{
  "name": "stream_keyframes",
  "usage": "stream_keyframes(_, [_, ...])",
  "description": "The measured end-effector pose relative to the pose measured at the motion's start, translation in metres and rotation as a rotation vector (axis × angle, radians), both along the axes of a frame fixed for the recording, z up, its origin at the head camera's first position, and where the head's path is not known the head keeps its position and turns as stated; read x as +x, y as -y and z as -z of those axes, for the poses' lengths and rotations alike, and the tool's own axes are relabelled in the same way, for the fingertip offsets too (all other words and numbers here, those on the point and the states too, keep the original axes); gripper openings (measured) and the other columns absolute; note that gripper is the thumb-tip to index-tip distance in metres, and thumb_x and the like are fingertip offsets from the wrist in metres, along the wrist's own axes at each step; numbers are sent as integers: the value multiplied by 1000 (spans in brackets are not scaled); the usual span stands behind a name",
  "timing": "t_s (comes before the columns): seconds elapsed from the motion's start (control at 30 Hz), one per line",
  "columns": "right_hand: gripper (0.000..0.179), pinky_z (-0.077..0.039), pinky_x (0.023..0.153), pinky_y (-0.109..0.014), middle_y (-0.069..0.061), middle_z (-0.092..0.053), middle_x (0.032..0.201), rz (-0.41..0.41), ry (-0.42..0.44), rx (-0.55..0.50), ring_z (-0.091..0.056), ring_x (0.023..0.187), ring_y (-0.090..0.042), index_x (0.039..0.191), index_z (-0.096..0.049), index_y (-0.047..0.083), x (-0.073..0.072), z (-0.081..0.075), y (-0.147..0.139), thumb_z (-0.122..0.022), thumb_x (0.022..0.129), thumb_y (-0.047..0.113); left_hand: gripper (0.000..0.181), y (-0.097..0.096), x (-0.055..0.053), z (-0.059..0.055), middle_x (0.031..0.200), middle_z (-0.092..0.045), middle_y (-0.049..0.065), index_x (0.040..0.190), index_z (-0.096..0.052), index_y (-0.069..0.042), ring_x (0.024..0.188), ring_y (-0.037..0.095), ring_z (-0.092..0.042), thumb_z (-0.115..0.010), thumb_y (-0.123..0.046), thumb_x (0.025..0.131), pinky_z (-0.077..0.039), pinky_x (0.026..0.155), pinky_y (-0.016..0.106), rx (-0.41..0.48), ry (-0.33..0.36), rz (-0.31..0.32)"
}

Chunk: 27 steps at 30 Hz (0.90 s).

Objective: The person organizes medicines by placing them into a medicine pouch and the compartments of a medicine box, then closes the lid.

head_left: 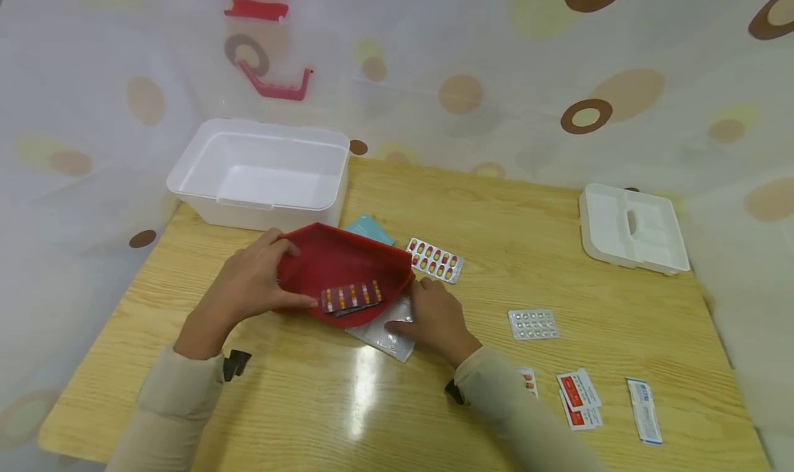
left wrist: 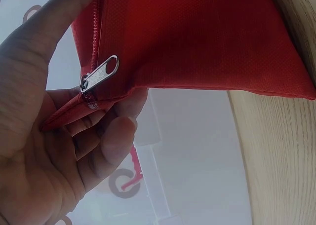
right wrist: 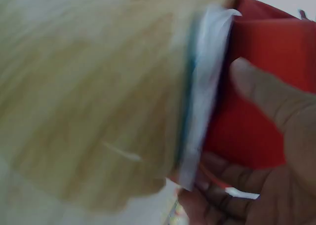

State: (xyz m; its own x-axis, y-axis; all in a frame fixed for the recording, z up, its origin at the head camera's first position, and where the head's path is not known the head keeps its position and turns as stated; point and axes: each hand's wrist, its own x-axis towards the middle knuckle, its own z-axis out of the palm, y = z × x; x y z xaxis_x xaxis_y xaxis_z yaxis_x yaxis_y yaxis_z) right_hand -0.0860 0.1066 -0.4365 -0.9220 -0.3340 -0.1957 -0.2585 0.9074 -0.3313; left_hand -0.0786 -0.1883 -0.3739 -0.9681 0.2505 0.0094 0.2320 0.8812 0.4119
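Note:
An unzipped red zip pouch (head_left: 329, 258) is tilted with its mouth towards me, and a maroon blister pack (head_left: 352, 298) with orange and white pills lies inside it. My left hand (head_left: 257, 279) grips the pouch's left side; the left wrist view shows its zip pull (left wrist: 101, 74) beside the thumb. My right hand (head_left: 437, 317) is at the pouch's right corner, thumb over a silver pack (head_left: 389, 333) that is partly covered by the pouch. In the blurred right wrist view, a pale pack (right wrist: 207, 87) appears nearly edge-on beside the red fabric, with the fingers below.
Behind the pouch stands a white bin (head_left: 267, 213), with a light blue packet (head_left: 370, 229) near it. A red-and-yellow capsule blister (head_left: 435, 260), a silver blister (head_left: 533, 324), red-and-white sachets (head_left: 579, 397) and a narrow packet (head_left: 645, 410) lie rightward. A divided white tray (head_left: 611, 234) sits far right.

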Motion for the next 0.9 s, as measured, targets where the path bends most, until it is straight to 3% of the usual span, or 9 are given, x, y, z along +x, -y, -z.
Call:
stream_keyframes(0.07, [71,-49,79,-45,-10,-67,98,11,-18,39,-61,98,-31,122,-65,9,-1,4,4,-87,70,51,74,0,0,0,112,-58,7,111,-65,-3,84,22,-60,-92,-50,60,-54,71,43,2,-5,2])
stream_keyframes(0.13, [58,-46,79,-45,-8,-66,92,23,-10,82,-60,94,-30,107,-69,10,-2,5,5,-87,69,50,74,0,-1,0,112,-58,6,111,-65,-3,83,21,-60,-92,-50,60,-54,70,42,2,-9,5])
stream_keyframes(0.27, [43,-43,68,-37,-4,-61,78,38,118,93,-57,77,-24,83,-68,10,-5,1,-1,-87,71,46,75,0,-2,-1,113,-58,7,112,-65,-3,83,21,-60,-92,-51,60,-54,70,42,-3,-3,6])
stream_keyframes(0.43, [43,-49,66,-35,-6,-70,93,18,311,41,-62,81,-21,106,-70,5,-8,-15,-16,-86,75,31,68,1,-3,-2,113,-58,8,111,-65,-3,81,22,-60,-90,-47,66,-53,70,43,-16,-9,10])
stream_keyframes(0.57, [42,-50,71,-38,-7,-72,107,-55,359,50,-63,88,-21,117,-70,8,-8,-32,-25,-81,80,24,63,2,-2,-1,114,-57,8,112,-65,-2,82,22,-61,-87,-44,71,-53,71,45,-27,11,8])
stream_keyframes(0.73, [18,-45,62,-32,-1,-70,92,-149,270,-10,-59,78,-15,100,-72,15,-1,-69,-33,-78,83,20,62,3,-1,2,117,-58,8,113,-65,-3,83,22,-61,-86,-44,71,-54,70,45,-28,27,8])
stream_keyframes(0.8, [12,-43,60,-30,1,-68,85,-190,183,-61,-57,74,-13,95,-71,17,3,-89,-37,-76,85,20,61,3,-1,2,117,-58,9,112,-65,-3,82,22,-61,-86,-44,72,-54,69,44,-28,22,13])
stream_keyframes(0.9, [12,-44,60,-30,3,-68,82,-235,8,-140,-57,71,-12,101,-71,17,7,-115,-36,-72,90,21,60,3,-2,0,117,-58,9,112,-65,-3,81,22,-61,-86,-43,73,-53,69,44,-26,20,19])
